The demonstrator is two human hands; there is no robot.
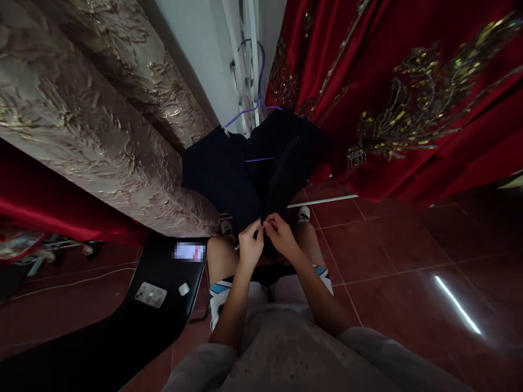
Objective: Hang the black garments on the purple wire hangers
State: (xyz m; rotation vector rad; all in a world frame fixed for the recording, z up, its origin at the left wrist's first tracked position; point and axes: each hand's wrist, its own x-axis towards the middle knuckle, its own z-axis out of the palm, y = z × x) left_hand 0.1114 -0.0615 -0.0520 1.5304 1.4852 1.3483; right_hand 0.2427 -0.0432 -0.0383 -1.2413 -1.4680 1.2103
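A dark navy open-front top hangs in front of me on a purple hanger, whose lower bar shows through the open front. At the bottom of that opening, my left hand is closed in a pinch on the left front edge. Close beside it, my right hand pinches the other front edge, its fingertips almost touching those of the left. Whatever small part lies between the fingertips is too dark and small to make out.
A beige textured curtain hangs at left, a red sequined curtain at right. Behind the top stands a white metal rack. On a black bench lie a phone, a small white case and a blurred bright item.
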